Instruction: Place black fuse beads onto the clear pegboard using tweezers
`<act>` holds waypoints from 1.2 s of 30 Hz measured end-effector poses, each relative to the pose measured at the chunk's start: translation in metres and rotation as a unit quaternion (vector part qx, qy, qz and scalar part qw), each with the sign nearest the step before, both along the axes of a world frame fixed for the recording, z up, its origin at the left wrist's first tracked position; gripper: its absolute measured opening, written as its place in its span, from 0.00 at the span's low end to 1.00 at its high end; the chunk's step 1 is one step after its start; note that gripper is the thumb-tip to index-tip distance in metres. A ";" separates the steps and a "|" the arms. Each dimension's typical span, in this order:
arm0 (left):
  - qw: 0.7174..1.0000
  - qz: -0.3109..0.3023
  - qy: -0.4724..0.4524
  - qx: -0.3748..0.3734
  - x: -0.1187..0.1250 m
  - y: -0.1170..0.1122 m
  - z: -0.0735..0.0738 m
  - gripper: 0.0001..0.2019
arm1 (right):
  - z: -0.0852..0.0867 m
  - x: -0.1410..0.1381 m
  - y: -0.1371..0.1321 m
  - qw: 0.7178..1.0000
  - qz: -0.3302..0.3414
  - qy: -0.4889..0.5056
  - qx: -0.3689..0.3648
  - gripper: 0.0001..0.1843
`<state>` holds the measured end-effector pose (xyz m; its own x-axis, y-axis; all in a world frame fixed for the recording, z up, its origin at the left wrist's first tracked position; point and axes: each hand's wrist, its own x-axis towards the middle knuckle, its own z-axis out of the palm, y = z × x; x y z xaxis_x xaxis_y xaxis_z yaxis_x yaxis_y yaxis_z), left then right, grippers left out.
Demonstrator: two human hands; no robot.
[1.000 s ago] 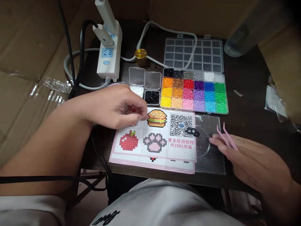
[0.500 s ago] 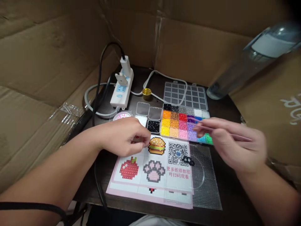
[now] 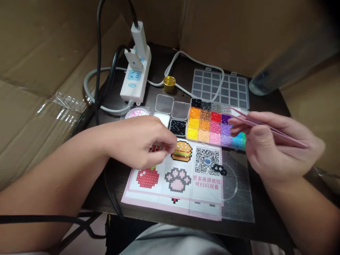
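Tweezers [image 3: 285, 137] pointing across bead box [image 3: 212, 143], right hand [image 3: 287, 159] clamping them in its fingers [image 3: 273, 118] | left hand [image 3: 146, 141] curling over sheet [image 3: 162, 187], finger contact unclear | black beads [image 3: 219, 170] resting on pegboard [image 3: 239, 187] | risk: hand bump scattering them

A white power strip [image 3: 138, 78] and a clear bottle [image 3: 275, 71] sit near cardboard walls [image 3: 220, 35].

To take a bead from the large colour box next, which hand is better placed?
Probably the right hand: it holds pink tweezers, pointing over the bead box. The left hand is over the picture sheet, with no tool visible.
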<state>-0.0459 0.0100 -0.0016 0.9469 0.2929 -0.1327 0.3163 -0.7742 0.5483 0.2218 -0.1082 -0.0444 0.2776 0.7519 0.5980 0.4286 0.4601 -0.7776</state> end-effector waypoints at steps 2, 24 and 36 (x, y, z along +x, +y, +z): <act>0.999 -0.014 0.014 -0.049 0.001 -0.001 0.001 0.08 | -0.002 0.004 0.001 0.999 -0.027 -0.021 0.024 0.11; 0.971 0.068 0.224 0.047 0.016 -0.008 -0.011 0.21 | -0.003 0.000 -0.004 0.999 -0.034 -0.026 -0.025 0.11; 0.981 0.059 0.181 0.036 0.012 -0.004 -0.019 0.20 | -0.007 0.000 0.003 0.998 -0.011 -0.031 -0.049 0.08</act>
